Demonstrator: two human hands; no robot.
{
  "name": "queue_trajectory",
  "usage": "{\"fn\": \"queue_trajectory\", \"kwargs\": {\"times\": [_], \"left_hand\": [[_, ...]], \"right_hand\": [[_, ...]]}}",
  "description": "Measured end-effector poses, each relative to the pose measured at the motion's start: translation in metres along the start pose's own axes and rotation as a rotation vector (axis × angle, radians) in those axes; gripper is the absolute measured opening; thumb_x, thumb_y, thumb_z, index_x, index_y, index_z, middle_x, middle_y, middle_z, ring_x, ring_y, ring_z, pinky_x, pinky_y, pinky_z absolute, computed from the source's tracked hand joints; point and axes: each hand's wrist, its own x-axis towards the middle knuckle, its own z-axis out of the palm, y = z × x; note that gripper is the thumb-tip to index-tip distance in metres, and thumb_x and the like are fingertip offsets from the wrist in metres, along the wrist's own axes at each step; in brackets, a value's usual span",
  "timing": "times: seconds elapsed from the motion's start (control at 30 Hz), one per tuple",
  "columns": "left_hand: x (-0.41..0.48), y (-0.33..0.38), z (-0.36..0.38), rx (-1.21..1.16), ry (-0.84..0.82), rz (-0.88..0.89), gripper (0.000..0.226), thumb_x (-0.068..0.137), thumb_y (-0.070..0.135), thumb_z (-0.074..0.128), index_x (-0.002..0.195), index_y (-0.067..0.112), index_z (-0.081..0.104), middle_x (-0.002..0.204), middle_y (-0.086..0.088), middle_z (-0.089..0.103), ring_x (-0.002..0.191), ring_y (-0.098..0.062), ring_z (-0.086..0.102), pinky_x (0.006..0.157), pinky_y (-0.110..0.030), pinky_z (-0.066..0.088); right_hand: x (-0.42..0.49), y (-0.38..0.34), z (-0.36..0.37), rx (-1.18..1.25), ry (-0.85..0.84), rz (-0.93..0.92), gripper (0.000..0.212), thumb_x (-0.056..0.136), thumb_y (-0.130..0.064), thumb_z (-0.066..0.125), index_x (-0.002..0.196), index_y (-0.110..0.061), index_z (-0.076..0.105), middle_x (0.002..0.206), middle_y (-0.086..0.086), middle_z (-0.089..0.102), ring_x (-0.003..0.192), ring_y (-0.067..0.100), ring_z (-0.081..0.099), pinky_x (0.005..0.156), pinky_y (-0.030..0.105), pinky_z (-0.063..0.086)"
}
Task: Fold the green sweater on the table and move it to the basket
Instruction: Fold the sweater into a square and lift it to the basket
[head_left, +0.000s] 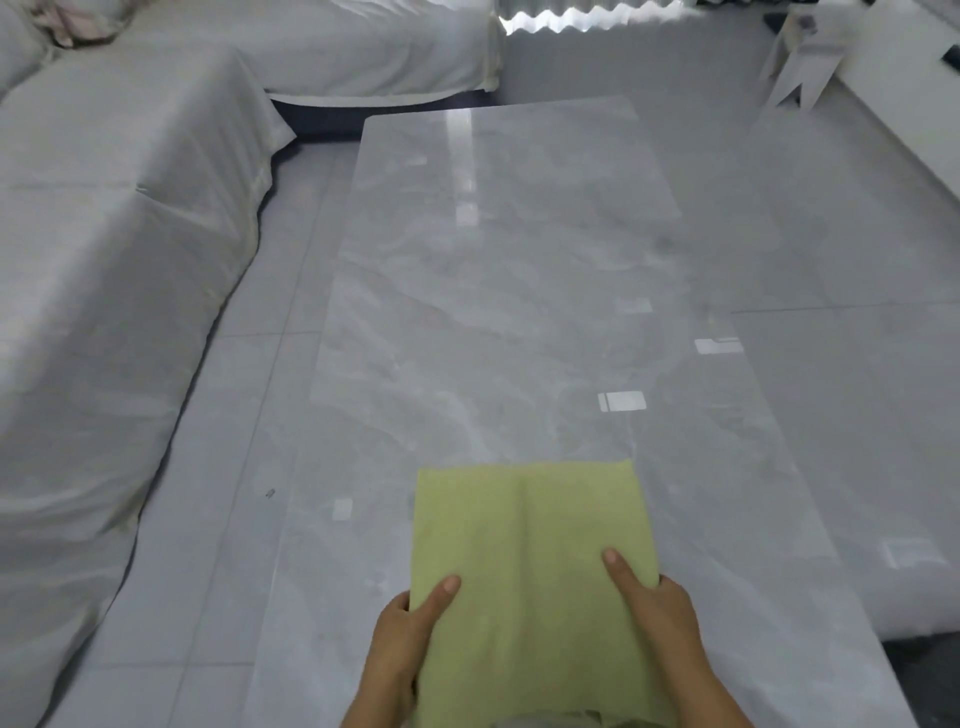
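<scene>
The green sweater (530, 561) is a pale green, folded rectangle at the near end of the grey marble table (493, 312). My left hand (410, 618) grips its left edge, thumb on top and fingers under the cloth. My right hand (660, 597) grips its right edge the same way. A crease runs down the sweater's middle. I cannot tell whether it rests on the table or is lifted just above it. No basket is in view.
A long sofa under a white cover (104, 260) runs along the left, with another covered section (363, 47) at the back. White furniture (893, 88) stands at the far right. Glossy grey floor tiles (831, 234) surround the table.
</scene>
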Motion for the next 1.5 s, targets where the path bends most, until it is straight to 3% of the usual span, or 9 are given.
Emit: {"fn": "queue_trajectory", "kwargs": {"times": [0.1, 0.23, 0.53, 0.67, 0.8, 0.93, 1.27, 1.4, 1.5], "left_hand": [[-0.007, -0.002, -0.005, 0.013, -0.127, 0.038, 0.067, 0.043, 0.048, 0.077, 0.098, 0.012, 0.067, 0.09, -0.009, 0.075, 0.081, -0.026, 0.072, 0.07, -0.034, 0.055], [-0.018, 0.001, -0.002, 0.109, -0.094, 0.133, 0.049, 0.065, 0.05, 0.068, 0.106, 0.028, 0.054, 0.102, 0.001, 0.069, 0.09, -0.019, 0.068, 0.076, -0.035, 0.054], [-0.071, 0.051, -0.018, -0.029, -0.11, 0.163, 0.023, 0.086, 0.024, 0.062, 0.103, 0.013, 0.053, 0.102, -0.013, 0.066, 0.089, -0.032, 0.065, 0.071, -0.038, 0.053], [-0.134, 0.069, -0.025, -0.166, -0.312, 0.063, 0.036, 0.081, 0.02, 0.063, 0.112, 0.002, 0.059, 0.099, -0.023, 0.071, 0.082, -0.036, 0.07, 0.063, -0.041, 0.058], [-0.194, 0.093, -0.017, -0.192, -0.542, 0.015, 0.072, 0.049, 0.015, 0.087, 0.112, -0.004, 0.06, 0.102, -0.03, 0.067, 0.084, -0.042, 0.068, 0.062, -0.047, 0.058], [-0.24, 0.109, 0.016, -0.161, -0.628, 0.094, 0.057, 0.071, 0.008, 0.059, 0.127, 0.012, 0.051, 0.109, -0.022, 0.068, 0.088, -0.04, 0.068, 0.061, -0.044, 0.057], [-0.312, 0.115, 0.137, -0.082, -0.826, 0.15, 0.053, 0.074, 0.005, 0.054, 0.123, 0.024, 0.051, 0.105, -0.016, 0.071, 0.082, -0.037, 0.07, 0.058, -0.045, 0.058], [-0.328, 0.102, 0.199, -0.02, -0.861, 0.137, 0.056, 0.073, 0.004, 0.054, 0.126, 0.02, 0.049, 0.113, -0.019, 0.066, 0.088, -0.038, 0.068, 0.062, -0.047, 0.058], [-0.339, 0.085, 0.257, 0.034, -0.882, 0.133, 0.05, 0.074, 0.004, 0.054, 0.122, 0.02, 0.053, 0.112, -0.019, 0.067, 0.092, -0.038, 0.067, 0.067, -0.048, 0.058]], "right_hand": [[-0.007, 0.0, -0.009, 0.116, -0.085, 0.015, 0.032, 0.079, -0.045, 0.065, 0.083, -0.014, 0.062, 0.083, 0.007, 0.065, 0.085, 0.029, 0.063, 0.085, 0.042, 0.051], [-0.018, 0.007, -0.01, 0.116, -0.131, -0.116, 0.031, 0.083, -0.04, 0.062, 0.103, -0.018, 0.052, 0.09, -0.006, 0.06, 0.087, 0.021, 0.06, 0.076, 0.034, 0.046], [-0.068, -0.016, -0.046, 0.379, -0.18, -0.2, 0.023, 0.079, -0.025, 0.069, 0.1, -0.021, 0.061, 0.101, 0.006, 0.069, 0.089, 0.029, 0.067, 0.086, 0.051, 0.052], [-0.125, -0.034, -0.087, 0.51, -0.179, -0.247, 0.024, 0.079, -0.023, 0.068, 0.102, -0.019, 0.061, 0.099, 0.007, 0.071, 0.089, 0.029, 0.068, 0.083, 0.048, 0.053], [-0.175, -0.045, -0.138, 0.654, -0.159, -0.255, 0.026, 0.079, -0.024, 0.067, 0.104, -0.015, 0.062, 0.098, 0.01, 0.073, 0.087, 0.03, 0.069, 0.08, 0.045, 0.054], [-0.211, -0.05, -0.195, 0.766, -0.136, -0.266, 0.032, 0.077, -0.026, 0.067, 0.106, -0.013, 0.061, 0.099, 0.01, 0.073, 0.091, 0.03, 0.068, 0.085, 0.048, 0.053], [-0.236, -0.01, -0.341, 0.991, -0.173, -0.383, 0.094, 0.028, -0.028, 0.095, 0.112, -0.006, 0.059, 0.103, 0.018, 0.07, 0.086, 0.029, 0.069, 0.065, 0.034, 0.057], [-0.223, 0.022, -0.392, 1.095, -0.159, -0.335, 0.069, 0.052, -0.019, 0.085, 0.115, -0.006, 0.059, 0.1, 0.017, 0.071, 0.082, 0.028, 0.07, 0.064, 0.035, 0.058], [-0.205, 0.053, -0.438, 1.132, -0.125, -0.286, 0.078, 0.045, -0.023, 0.09, 0.115, -0.009, 0.059, 0.103, 0.017, 0.07, 0.084, 0.028, 0.069, 0.065, 0.037, 0.058]]}}
